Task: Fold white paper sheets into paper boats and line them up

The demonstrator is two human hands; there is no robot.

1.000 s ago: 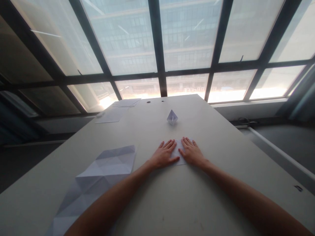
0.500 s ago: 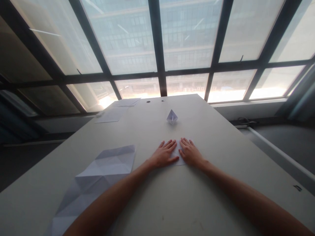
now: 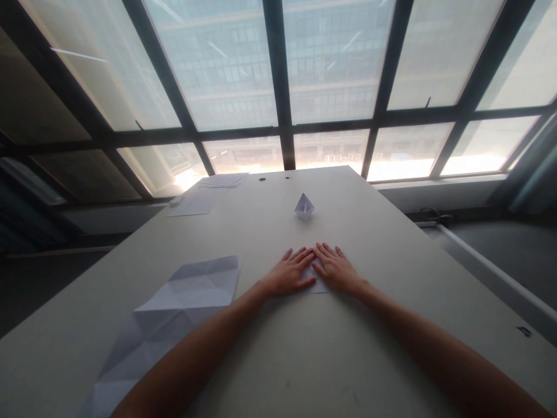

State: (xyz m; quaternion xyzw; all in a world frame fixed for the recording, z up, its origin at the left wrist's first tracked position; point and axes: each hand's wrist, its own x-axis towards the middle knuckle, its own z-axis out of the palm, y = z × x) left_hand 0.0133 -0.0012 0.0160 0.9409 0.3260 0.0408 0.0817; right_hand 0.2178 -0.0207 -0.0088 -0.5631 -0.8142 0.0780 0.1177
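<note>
A: Mid-table (image 3: 391,244), both palms flat. Left hand (image 3: 288,274) and right hand (image 3: 337,271) press a small folded paper (image 3: 314,277), fingers spread, gripping nothing, fingertips nearly meeting.

B: Advice for the crease?

A: Keep edges aligned, press from the centre outward. Finished paper boat (image 3: 304,206) sits beyond; creased sheet (image 3: 183,307) lies to the left.

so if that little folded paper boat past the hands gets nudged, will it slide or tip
The folded paper boat is probably very light, so it would likely skid on the smooth table. It stands on a narrow base with a tall peak, so it may tip.
</note>
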